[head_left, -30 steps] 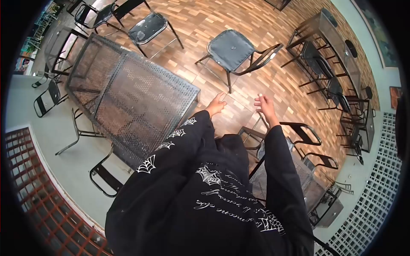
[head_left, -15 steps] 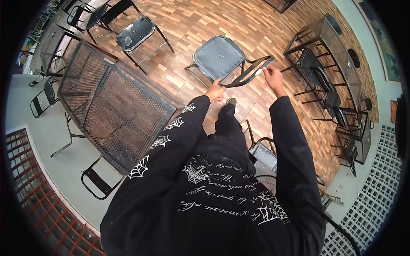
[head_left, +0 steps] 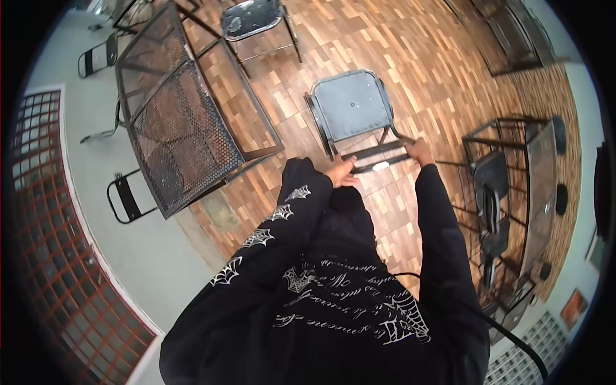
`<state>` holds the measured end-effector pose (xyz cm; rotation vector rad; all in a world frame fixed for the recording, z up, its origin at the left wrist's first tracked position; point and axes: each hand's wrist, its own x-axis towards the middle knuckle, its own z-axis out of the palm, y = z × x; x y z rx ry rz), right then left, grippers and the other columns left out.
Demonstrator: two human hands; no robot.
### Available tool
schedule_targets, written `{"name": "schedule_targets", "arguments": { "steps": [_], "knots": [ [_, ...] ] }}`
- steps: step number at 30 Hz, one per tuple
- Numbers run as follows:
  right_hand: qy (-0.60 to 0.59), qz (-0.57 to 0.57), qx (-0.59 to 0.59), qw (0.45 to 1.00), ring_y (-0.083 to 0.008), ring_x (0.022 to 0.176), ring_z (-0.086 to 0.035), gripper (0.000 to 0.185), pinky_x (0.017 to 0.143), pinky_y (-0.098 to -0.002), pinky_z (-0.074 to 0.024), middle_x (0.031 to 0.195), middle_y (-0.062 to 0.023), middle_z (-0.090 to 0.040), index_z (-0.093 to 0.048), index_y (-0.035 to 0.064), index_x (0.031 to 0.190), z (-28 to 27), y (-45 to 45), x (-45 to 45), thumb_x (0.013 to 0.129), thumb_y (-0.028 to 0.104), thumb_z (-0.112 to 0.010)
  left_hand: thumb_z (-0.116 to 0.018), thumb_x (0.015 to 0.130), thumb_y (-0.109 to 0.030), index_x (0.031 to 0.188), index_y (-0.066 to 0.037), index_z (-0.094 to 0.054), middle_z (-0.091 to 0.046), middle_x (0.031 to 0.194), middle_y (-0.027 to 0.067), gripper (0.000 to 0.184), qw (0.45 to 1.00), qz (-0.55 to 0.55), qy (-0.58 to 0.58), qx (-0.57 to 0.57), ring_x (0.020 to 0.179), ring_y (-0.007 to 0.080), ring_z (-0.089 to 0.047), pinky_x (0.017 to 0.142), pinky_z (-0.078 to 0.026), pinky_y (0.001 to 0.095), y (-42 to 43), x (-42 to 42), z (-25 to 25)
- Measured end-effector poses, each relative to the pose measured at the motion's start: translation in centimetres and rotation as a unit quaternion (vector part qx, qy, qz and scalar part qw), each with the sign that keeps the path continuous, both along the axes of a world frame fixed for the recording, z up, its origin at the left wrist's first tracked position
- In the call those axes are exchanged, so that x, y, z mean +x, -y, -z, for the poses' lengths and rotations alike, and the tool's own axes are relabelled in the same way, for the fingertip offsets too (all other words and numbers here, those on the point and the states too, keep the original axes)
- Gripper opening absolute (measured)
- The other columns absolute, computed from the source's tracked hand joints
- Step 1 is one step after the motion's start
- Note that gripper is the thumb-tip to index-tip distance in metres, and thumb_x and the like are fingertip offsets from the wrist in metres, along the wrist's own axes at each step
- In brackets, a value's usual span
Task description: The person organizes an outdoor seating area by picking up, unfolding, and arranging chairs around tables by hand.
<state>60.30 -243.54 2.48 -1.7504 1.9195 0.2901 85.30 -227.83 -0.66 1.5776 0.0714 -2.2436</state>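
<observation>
A folding chair (head_left: 351, 109) with a worn grey-black seat stands in front of me, its backrest (head_left: 378, 154) toward my body. My left hand (head_left: 342, 172) is closed around the left end of the backrest frame. At the other end, my right hand (head_left: 420, 153) grips the right side of the same frame, its fingers partly hidden behind the tube. A small white patch shows on the lower bar between my hands.
To the left is a metal mesh table (head_left: 176, 122) with an open frame side, and a dark chair (head_left: 128, 197) lies beyond it. Another worn chair (head_left: 253, 18) is at the top. More dark chairs (head_left: 491, 179) line a mesh table (head_left: 539, 186) on the right.
My right hand has shifted from near the white patch to the right end of the backrest frame. The chair now sits squarer to me, and my view has turned.
</observation>
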Motion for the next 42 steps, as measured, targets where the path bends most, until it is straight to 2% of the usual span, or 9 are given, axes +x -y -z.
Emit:
{"name": "schedule_targets", "arguments": {
  "steps": [5,7,10,17,18,21,37,40,42],
  "knots": [
    [-0.099,-0.024,0.127,0.987,-0.0302,0.098,-0.069,0.055,0.081,-0.0417,-0.0542,0.098,-0.0287,-0.067,-0.068,-0.0069,0.102,2.1,3.7,-0.6,0.078,0.042,-0.069,-0.059,0.094,-0.022,0.146,-0.001,0.001,-0.031,0.144,0.0214,0.083,0.980,-0.139,0.137,0.050,0.104,0.0303,-0.061,0.083,-0.055,0.0511,1.2,-2.5,2.2],
    [-0.056,-0.047,0.249,0.966,-0.0309,0.096,-0.069,0.054,0.078,-0.0419,-0.0540,0.100,-0.0269,-0.068,-0.067,-0.0089,0.101,5.7,5.8,-3.2,0.079,0.040,-0.070,-0.060,0.092,-0.017,0.130,0.013,-0.029,-0.055,0.094,0.0151,0.058,0.971,-0.150,0.173,0.068,0.075,0.0238,-0.060,0.061,-0.054,0.0430,1.6,-2.6,2.8],
    [0.011,0.038,0.292,0.956,-0.0319,0.083,-0.068,0.052,0.070,-0.0405,-0.0538,0.091,-0.0230,-0.069,-0.066,-0.0095,0.097,3.0,5.7,-3.8,0.081,0.040,-0.069,-0.058,0.092,-0.021,0.080,0.006,-0.055,-0.049,0.059,0.0079,0.029,0.980,-0.135,0.135,0.064,0.050,0.0201,-0.049,0.046,-0.041,0.0395,1.7,-2.4,6.4],
    [0.069,0.122,0.226,0.964,-0.0253,0.054,-0.060,0.052,0.052,-0.0381,-0.0457,0.063,-0.0154,-0.062,-0.063,-0.0071,0.071,7.6,4.8,-4.5,0.086,0.043,-0.064,-0.061,0.082,-0.033,0.064,0.005,-0.060,-0.059,0.060,0.0131,0.042,0.970,-0.082,0.205,0.102,0.045,0.0259,-0.054,0.046,-0.043,0.0395,0.4,-3.5,13.4],
    [0.063,0.123,0.236,0.962,-0.0247,0.050,-0.059,0.052,0.050,-0.0385,-0.0449,0.058,-0.0140,-0.060,-0.062,-0.0057,0.066,9.1,4.7,-5.0,0.086,0.042,-0.064,-0.055,0.086,-0.038,0.088,0.007,-0.069,-0.069,0.083,0.0249,0.047,0.967,0.035,0.241,0.080,0.082,0.0373,-0.068,0.075,-0.052,0.0458,0.4,-3.6,13.7],
    [0.079,0.156,0.305,0.936,-0.0194,0.040,-0.048,0.052,0.042,-0.0383,-0.0381,0.049,-0.0076,-0.052,-0.058,-0.0003,0.058,12.1,5.8,-7.0,0.088,0.041,-0.064,-0.063,0.078,-0.037,0.066,0.006,-0.062,-0.060,0.058,0.0136,0.045,0.951,-0.104,0.237,0.168,0.045,0.0250,-0.056,0.049,-0.047,0.0386,0.7,-3.5,12.3],
    [0.150,0.291,0.501,0.801,-0.0215,0.070,-0.057,0.044,0.055,-0.0372,-0.0446,0.085,-0.0099,-0.062,-0.063,0.0020,0.096,15.3,8.0,-5.0,0.095,0.045,-0.054,-0.059,0.090,-0.043,0.100,0.007,-0.064,-0.064,0.088,0.0153,0.052,0.937,-0.020,0.240,0.254,0.066,0.0268,-0.062,0.048,-0.048,0.0399,2.6,-2.4,12.5],
    [0.064,0.184,0.447,0.873,-0.0276,0.081,-0.063,0.063,0.058,-0.0385,-0.0502,0.099,-0.0182,-0.065,-0.060,-0.0085,0.112,19.6,7.1,-6.3,0.089,0.050,-0.062,-0.058,0.084,-0.047,0.114,0.006,-0.063,-0.064,0.113,0.0281,0.061,0.917,0.114,0.319,0.211,0.105,0.0413,-0.063,0.086,-0.052,0.0459,1.1,-2.5,15.1],
    [0.027,0.125,0.417,0.900,-0.0331,0.097,-0.065,0.083,0.061,-0.0410,-0.0550,0.112,-0.0260,-0.063,-0.052,-0.0187,0.120,20.1,6.9,-6.0,0.083,0.054,-0.068,-0.053,0.090,-0.048,0.096,0.012,-0.064,-0.064,0.080,0.0230,0.062,0.896,0.181,0.366,0.176,0.065,0.0346,-0.062,0.061,-0.049,0.0413,1.2,-2.7,13.8]
  ]
}}
